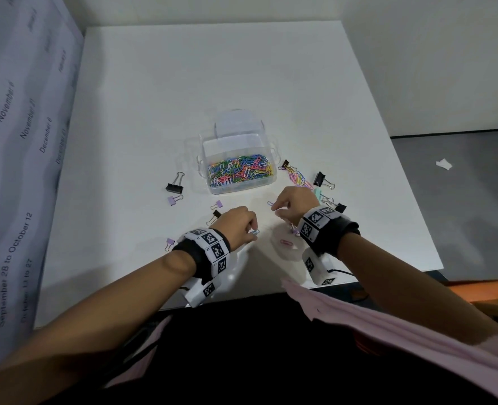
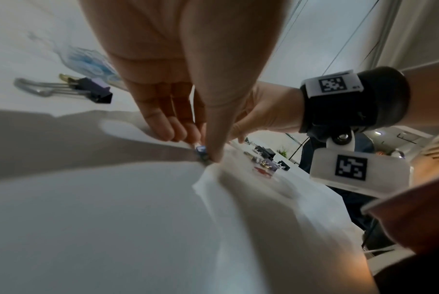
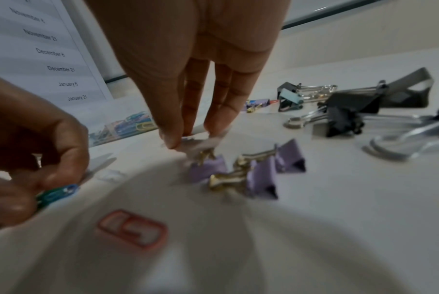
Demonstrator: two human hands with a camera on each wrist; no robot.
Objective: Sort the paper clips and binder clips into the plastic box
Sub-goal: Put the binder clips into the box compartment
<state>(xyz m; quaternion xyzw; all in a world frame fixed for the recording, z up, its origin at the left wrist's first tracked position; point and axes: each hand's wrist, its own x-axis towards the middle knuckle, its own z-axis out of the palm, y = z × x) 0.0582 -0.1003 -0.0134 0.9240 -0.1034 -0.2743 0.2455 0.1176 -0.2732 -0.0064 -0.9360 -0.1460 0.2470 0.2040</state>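
Note:
The clear plastic box stands mid-table, its front compartment full of coloured paper clips. My left hand pinches blue and green paper clips just above the table, also seen in the left wrist view as paper clips. My right hand is a little to its right, thumb and fingers pinching a pale, blurred paper clip. A pink paper clip lies loose below the right wrist. Three purple binder clips sit beside it.
Black and purple binder clips lie left of the box. More paper clips and black and mint binder clips lie to its right. A printed calendar sheet hangs at the left. The table's front edge is close behind my wrists.

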